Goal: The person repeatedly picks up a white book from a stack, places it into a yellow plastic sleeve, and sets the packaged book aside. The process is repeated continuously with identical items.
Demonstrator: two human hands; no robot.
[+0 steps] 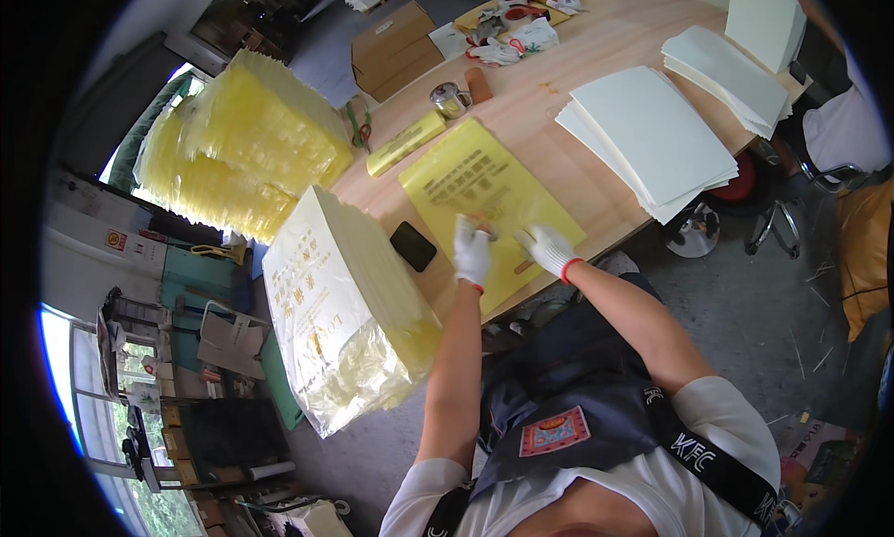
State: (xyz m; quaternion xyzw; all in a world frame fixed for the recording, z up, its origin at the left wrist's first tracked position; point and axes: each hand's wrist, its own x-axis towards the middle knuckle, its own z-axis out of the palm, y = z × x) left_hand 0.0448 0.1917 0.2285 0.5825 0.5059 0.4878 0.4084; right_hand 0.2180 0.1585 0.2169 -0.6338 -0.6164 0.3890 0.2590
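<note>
A flat yellow plastic sheet or bag (529,200) with dark printing lies before me on the wooden table. Both of my hands wear white gloves with red cuffs. My left hand (472,254) is at the printed side's middle, its fingers drawn together beside a small brownish patch; whatever they hold, if anything, I cannot make out. To its right, my right hand (549,249) rests on the yellow plastic with fingers stretched forward and apart. A brown rounded oval (522,269) shows near the plastic's close edge.
Left of the sheet are a black phone (413,246), a wrapped stack of printed bags (321,299) and a tall yellow pile (251,132). Beyond lie a yellow roll (406,144), a metal mug (449,99) and green-handled scissors (359,127). White sheets (652,136) are stacked at right.
</note>
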